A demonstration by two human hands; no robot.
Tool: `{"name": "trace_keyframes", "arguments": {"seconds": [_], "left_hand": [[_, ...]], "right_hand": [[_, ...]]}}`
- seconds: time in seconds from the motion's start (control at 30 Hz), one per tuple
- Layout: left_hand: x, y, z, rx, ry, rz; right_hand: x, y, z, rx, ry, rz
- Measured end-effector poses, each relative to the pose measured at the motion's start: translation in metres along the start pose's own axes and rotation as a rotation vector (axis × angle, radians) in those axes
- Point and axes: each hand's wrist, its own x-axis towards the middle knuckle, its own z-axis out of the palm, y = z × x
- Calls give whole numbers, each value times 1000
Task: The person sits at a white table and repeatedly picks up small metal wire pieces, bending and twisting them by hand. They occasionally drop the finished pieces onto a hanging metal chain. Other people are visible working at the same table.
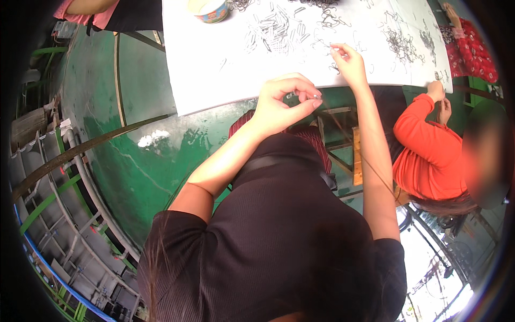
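My left hand (pixel 284 102) is held just off the near edge of a white-covered table (pixel 214 80), its fingers curled and thumb against the index finger. A tiny shiny metal piece (pixel 317 97) shows at those fingertips; its exact kind is too small to tell. My right hand (pixel 350 63) reaches over the table with thumb and fingertips pinched together. A thin dark bit seems to stick out at the pinch, too fine to name. Close to it lie loose dark wire hooks (pixel 333 21). Left of them spreads a heap of small silvery, elongated metal pieces (pixel 273 29).
A printed paper tub (pixel 212 12) stands at the table's far left. More dark hooks (pixel 399 44) lie in heaps to the right. A person in an orange top (pixel 429 134) works close on my right; others sit at the far right and far left.
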Motion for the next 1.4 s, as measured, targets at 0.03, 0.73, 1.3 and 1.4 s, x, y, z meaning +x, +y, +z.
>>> {"name": "trace_keyframes", "arguments": {"seconds": [0.03, 0.73, 1.3, 1.4], "left_hand": [[-1, 1, -1, 16, -7, 1], [-2, -22, -4, -47, -14, -83], [0, -14, -5, 137, -156, -85], [2, -17, -6, 136, -144, -70]], "right_hand": [[15, 1, 0, -152, -80, 78], [49, 24, 1, -558, -154, 57], [71, 13, 18, -724, -103, -227], [62, 19, 14, -362, -76, -149]]}}
